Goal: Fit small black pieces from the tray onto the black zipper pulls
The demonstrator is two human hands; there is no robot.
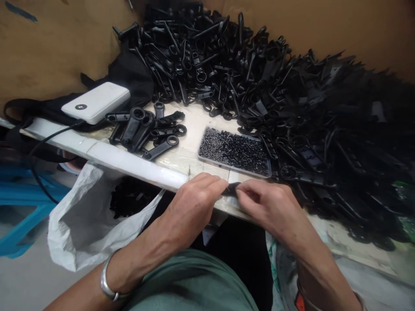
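Both hands meet at the table's front edge around one small black part (pixel 232 188). My left hand (pixel 198 199) has its fingers closed on the part's left end. From the right, my right hand (pixel 270 198) pinches the other end; its fingertips partly hide the part. Just beyond the hands lies a clear shallow box (pixel 234 151) filled with tiny dark pieces. A small group of black plastic parts with ring ends (pixel 138 125) rests on the table to the left of the box.
A large heap of black parts (pixel 220 65) covers the back and right of the table (pixel 181 166). A white power bank (pixel 96 103) with a black cable lies at left. Below the edge hangs an open white sack (pixel 78 224) with black pieces inside. A blue stool (pixel 22 207) stands left.
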